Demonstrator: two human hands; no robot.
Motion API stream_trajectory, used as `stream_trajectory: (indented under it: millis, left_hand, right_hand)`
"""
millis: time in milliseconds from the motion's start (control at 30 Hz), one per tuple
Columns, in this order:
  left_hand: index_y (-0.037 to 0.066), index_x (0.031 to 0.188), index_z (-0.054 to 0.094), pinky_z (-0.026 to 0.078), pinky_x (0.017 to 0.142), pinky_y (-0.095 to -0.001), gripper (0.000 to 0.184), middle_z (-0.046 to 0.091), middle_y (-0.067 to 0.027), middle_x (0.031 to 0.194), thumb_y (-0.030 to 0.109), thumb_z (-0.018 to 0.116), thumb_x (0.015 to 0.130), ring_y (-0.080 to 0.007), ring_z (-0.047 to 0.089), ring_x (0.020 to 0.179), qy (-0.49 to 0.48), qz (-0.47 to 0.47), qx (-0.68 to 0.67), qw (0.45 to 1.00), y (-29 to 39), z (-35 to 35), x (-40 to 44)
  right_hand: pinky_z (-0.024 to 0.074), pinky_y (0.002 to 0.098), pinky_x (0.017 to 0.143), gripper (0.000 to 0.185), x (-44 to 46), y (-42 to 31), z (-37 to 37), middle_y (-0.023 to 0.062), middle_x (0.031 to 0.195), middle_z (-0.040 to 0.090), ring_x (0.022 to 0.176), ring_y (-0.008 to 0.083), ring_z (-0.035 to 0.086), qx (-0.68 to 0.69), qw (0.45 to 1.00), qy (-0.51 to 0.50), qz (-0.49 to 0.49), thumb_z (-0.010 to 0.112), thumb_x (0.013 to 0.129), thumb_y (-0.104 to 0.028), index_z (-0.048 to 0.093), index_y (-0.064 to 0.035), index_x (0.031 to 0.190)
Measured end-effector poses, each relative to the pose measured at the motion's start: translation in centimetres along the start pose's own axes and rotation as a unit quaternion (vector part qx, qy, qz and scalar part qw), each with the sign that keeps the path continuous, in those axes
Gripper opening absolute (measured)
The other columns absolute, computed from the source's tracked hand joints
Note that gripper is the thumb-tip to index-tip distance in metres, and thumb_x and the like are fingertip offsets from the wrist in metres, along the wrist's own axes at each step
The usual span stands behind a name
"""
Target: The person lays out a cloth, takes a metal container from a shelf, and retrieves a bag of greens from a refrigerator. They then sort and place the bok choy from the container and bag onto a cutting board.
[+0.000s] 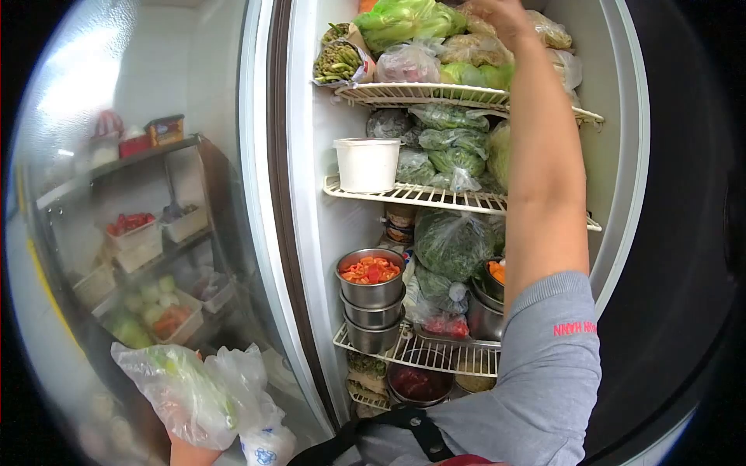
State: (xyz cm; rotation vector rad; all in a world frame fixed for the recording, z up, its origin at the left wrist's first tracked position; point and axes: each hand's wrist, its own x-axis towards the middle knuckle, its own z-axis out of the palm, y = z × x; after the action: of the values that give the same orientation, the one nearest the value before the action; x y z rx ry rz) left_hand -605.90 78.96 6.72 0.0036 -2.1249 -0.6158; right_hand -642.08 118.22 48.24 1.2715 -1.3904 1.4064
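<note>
At the lower left my left hand (194, 444) holds a clear plastic bag (183, 384) with a pale green vegetable inside; the bag covers most of its fingers. Beside it hangs another crumpled plastic bag (266, 439) with blue print. My right hand (501, 17) is raised to the top shelf of the fridge, among bagged produce (475, 50), and the frame's upper edge cuts it off, so its fingers cannot be made out. Left of that hand lies a bag of leafy greens (408, 23); asparagus bundles (338, 62) are further left.
A white tub (367, 165) stands on the second wire shelf (443, 197). Stacked steel containers (371, 295), the top one holding cut orange-red vegetables, are on the third, near bagged greens (454, 245). The glass door (148, 233) at left shows shelves with baskets.
</note>
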Motion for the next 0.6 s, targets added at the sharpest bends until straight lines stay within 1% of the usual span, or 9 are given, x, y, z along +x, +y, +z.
stream_trajectory:
  millis: [33,100,167,200,333,400,433,500,600]
  left_hand:
    - [0.001,0.115,0.055,0.045,0.088,-0.0365,0.067,0.06,-0.0135,0.111,0.016,0.083,0.055,-0.0254,0.06,0.099,0.009,0.001,-0.008,1.0,-0.1,0.1,0.1]
    - [0.001,0.115,0.056,0.045,0.088,-0.0367,0.068,0.06,-0.014,0.111,0.016,0.083,0.055,-0.0258,0.06,0.098,0.033,-0.002,-0.025,0.999,-0.5,0.7,0.3]
    - [0.001,0.118,0.055,0.043,0.091,-0.0375,0.072,0.059,-0.0143,0.114,0.017,0.083,0.054,-0.0268,0.058,0.102,0.017,-0.031,-0.066,0.997,-0.1,0.9,0.7]
    - [0.001,0.12,0.054,0.041,0.094,-0.0384,0.076,0.058,-0.0145,0.117,0.019,0.084,0.053,-0.0277,0.057,0.105,-0.002,-0.061,-0.108,0.992,0.1,1.0,1.0]
    - [0.001,0.12,0.054,0.039,0.096,-0.039,0.077,0.056,-0.0148,0.12,0.02,0.083,0.051,-0.0288,0.055,0.108,-0.001,-0.042,-0.106,0.993,1.0,0.8,1.5]
    - [0.002,0.126,0.05,0.033,0.102,-0.0375,0.063,0.05,-0.0143,0.128,0.012,0.074,0.069,-0.0272,0.048,0.119,-0.064,-0.004,-0.061,0.996,1.8,0.1,1.7]
    - [0.002,0.126,0.05,0.033,0.102,-0.0375,0.063,0.05,-0.0143,0.128,0.012,0.074,0.069,-0.0272,0.047,0.119,-0.075,0.008,-0.044,0.996,1.7,0.1,2.0]
    - [0.002,0.126,0.05,0.033,0.102,-0.0375,0.063,0.051,-0.0143,0.128,0.013,0.074,0.069,-0.0271,0.047,0.12,-0.079,0.016,-0.022,0.997,1.1,-0.2,1.4]
    - [0.002,0.127,0.05,0.032,0.103,-0.0375,0.064,0.051,-0.0144,0.128,0.013,0.074,0.069,-0.0269,0.047,0.12,-0.085,0.021,0.0,0.996,0.5,-0.3,1.3]
  right_hand:
    - [0.0412,0.0401,0.097,0.067,-0.5,-0.6,1.6,0.0152,0.131,0.048,0.12,0.0293,0.047,-0.112,0.993,0.0,0.032,0.069,0.076,-0.011,0.041,-0.0065,0.137]
    - [0.0382,0.0399,0.1,0.076,0.5,2.0,4.1,0.0185,0.136,0.042,0.125,0.0309,0.042,-0.265,0.955,-0.107,-0.082,0.075,0.071,-0.019,0.039,-0.007,0.137]
    - [0.038,0.0395,0.101,0.08,-1.6,0.3,8.1,0.0211,0.135,0.042,0.125,0.0324,0.042,-0.385,0.921,-0.053,-0.022,0.079,0.063,-0.024,0.044,-0.0121,0.134]
    - [0.038,0.0395,0.101,0.08,-2.3,-0.7,9.2,0.0211,0.135,0.042,0.125,0.0324,0.042,-0.384,0.922,-0.052,-0.022,0.079,0.063,-0.024,0.044,-0.0121,0.134]
    - [0.0314,0.0465,0.105,0.074,-3.7,-2.2,12.7,0.0201,0.123,0.048,0.118,0.0368,0.043,-0.497,0.866,0.012,-0.058,0.079,0.055,-0.022,0.052,-0.02,0.124]
    - [0.0233,0.0551,0.107,0.073,-3.9,-1.7,13.1,0.0176,0.111,0.051,0.113,0.0371,0.044,-0.556,0.817,0.048,-0.147,0.079,0.053,-0.023,0.053,-0.0234,0.121]
    - [0.0233,0.0551,0.107,0.073,-4.0,-1.3,13.1,0.0176,0.111,0.051,0.113,0.0371,0.044,-0.557,0.816,0.049,-0.145,0.079,0.053,-0.023,0.053,-0.0234,0.121]
    - [0.0213,0.0577,0.106,0.075,-4.2,-0.8,12.7,0.0174,0.111,0.05,0.114,0.0366,0.044,-0.561,0.775,0.075,-0.281,0.081,0.053,-0.026,0.052,-0.0248,0.122]
    - [0.0203,0.0578,0.107,0.084,-4.4,-2.1,12.7,0.0171,0.111,0.049,0.113,0.0364,0.045,-0.574,0.757,0.105,-0.295,0.083,0.052,-0.03,0.048,-0.0263,0.128]
